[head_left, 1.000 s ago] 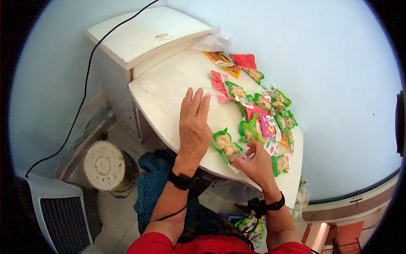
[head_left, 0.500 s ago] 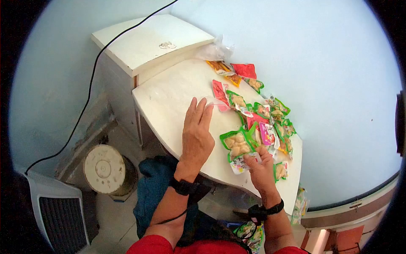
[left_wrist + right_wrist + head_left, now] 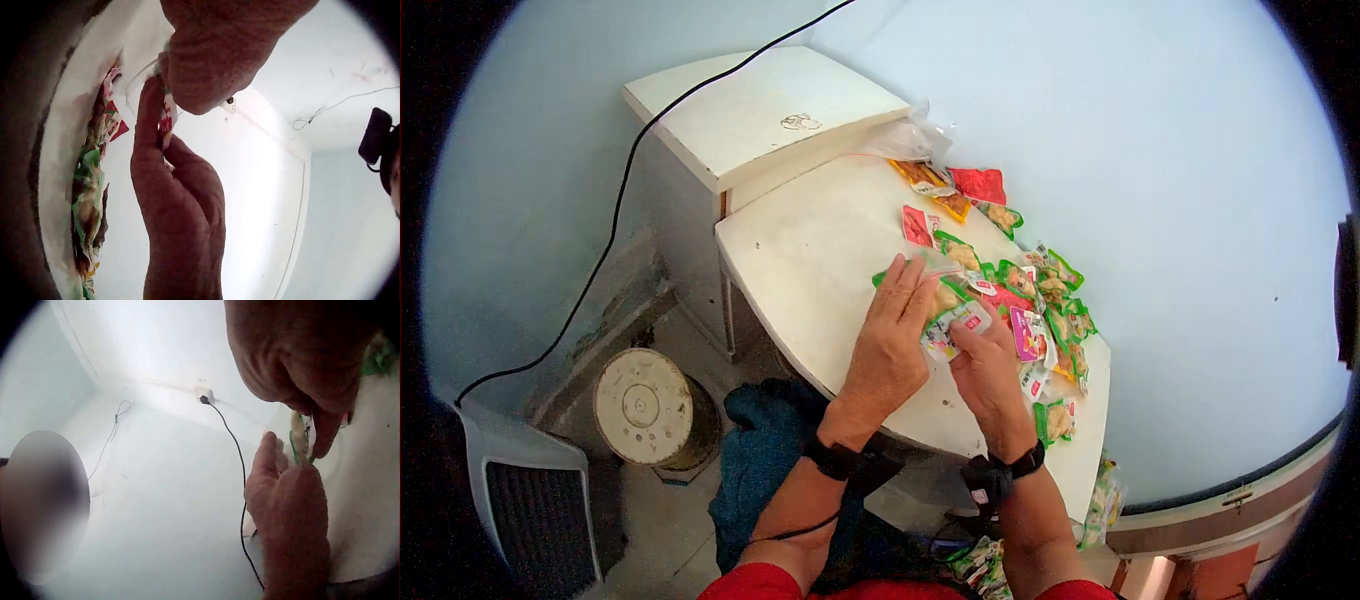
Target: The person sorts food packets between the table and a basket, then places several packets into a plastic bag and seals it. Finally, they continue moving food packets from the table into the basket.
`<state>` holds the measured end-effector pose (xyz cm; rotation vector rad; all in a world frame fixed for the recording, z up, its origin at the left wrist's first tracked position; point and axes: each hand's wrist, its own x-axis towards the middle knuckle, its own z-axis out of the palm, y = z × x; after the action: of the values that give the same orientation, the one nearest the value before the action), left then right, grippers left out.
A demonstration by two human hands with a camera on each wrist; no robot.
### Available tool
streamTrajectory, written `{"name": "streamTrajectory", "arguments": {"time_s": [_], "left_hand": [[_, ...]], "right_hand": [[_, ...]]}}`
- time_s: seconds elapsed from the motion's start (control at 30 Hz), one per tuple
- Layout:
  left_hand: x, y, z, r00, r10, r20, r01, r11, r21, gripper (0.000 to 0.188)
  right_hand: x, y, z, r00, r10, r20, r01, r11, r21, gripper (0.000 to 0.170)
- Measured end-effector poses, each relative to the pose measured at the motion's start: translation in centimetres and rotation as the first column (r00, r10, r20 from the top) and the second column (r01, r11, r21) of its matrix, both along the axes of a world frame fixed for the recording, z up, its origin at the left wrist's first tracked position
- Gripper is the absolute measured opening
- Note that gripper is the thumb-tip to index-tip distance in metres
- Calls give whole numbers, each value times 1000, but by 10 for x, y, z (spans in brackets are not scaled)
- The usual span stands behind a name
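Note:
My right hand [image 3: 990, 375] pinches a green-edged snack packet [image 3: 946, 303] of pale pieces by its white label end, thumb on top. The packet is held over the white table, its far part behind the fingers of my left hand [image 3: 890, 345]. Those fingers are straight and close together, with a clear plastic bag [image 3: 940, 268] with a red line at its mouth held at their tips. The left thumb is hidden in the head view. In the right wrist view the packet [image 3: 299, 437] stands edge-on between both hands.
Several snack packets [image 3: 1030, 335] with green, red and purple wrapping lie heaped along the wall side of the table [image 3: 800, 270]. A crumpled clear bag [image 3: 915, 135] lies by the raised shelf [image 3: 770, 110]. A round stool [image 3: 640, 405] stands at the left on the floor.
My right hand has picked up the green-edged packet from the table's near edge and carried it leftward to the left hand. The left hand and clear bag have come closer to it.

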<state>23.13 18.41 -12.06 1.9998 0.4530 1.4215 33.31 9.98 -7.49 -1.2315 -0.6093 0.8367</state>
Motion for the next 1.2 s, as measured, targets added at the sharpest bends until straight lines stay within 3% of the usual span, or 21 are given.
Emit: {"name": "streamTrajectory", "arguments": {"time_s": [0.07, 0.17, 0.27, 0.37, 0.43, 0.47, 0.57, 0.63, 0.73, 0.8, 0.9, 0.97, 1.03, 1.1, 1.2], "left_hand": [[-1, -2, 2, 1000, -18, -6, 18, 1000, 6, 60], [4, -6, 0, 998, -62, 34, 62, 998, -9, 59], [5, -6, -2, 988, -140, 65, 142, 989, -32, 58], [3, -6, 1, 979, -192, 68, 194, 980, -38, 58], [4, -6, -2, 973, -222, 66, 225, 974, -38, 60], [4, -6, -3, 969, -238, 64, 240, 970, -38, 61], [2, -1, -4, 969, -244, 41, 245, 970, -8, 64], [-1, 0, -2, 952, -295, 76, 300, 951, -67, 66], [-1, 2, -5, 956, -291, 47, 293, 955, -52, 66], [-1, 3, -6, 965, -260, 24, 261, 965, -29, 66], [-8, 1, 5, 973, -230, 32, 232, 971, -56, 68], [-7, 4, 0, 974, -223, 29, 224, 973, -54, 69], [-6, 6, -3, 974, -221, 47, 224, 972, -65, 69], [-4, 5, -3, 977, -200, 68, 204, 977, -67, 68], [-3, 6, -5, 978, -183, 102, 191, 978, -80, 66]], "right_hand": [[5, 9, -8, 997, 54, 47, -53, 998, -34, 40], [7, 26, -22, 985, 123, -117, -117, 991, 61, 32], [5, 38, -23, 949, 137, -283, -140, 990, 10, 30], [25, 45, -52, 903, 171, -394, -154, 985, 74, 31], [4, 35, -45, 975, 172, -142, -157, 981, 112, 29], [3, 33, -50, 971, 241, 3, -239, 961, 140, 33], [3, 30, -62, 867, 310, 391, -393, 907, 153, 36], [8, 31, -65, 715, 270, 645, -396, 916, 56, 36], [18, 44, -71, 177, 118, 977, -239, 968, -74, 36], [23, 56, -82, -170, 16, 985, -157, 987, -42, 35], [29, 70, -96, -438, -97, 894, -113, 992, 53, 35], [19, 66, -74, -99, 107, 989, -76, 990, -115, 35], [15, 64, -61, 254, 291, 923, -110, 956, -271, 36], [11, 63, -52, 559, 433, 707, -206, 898, -387, 37], [3, 49, -42, 919, 345, 191, -287, 918, -274, 33]]}}
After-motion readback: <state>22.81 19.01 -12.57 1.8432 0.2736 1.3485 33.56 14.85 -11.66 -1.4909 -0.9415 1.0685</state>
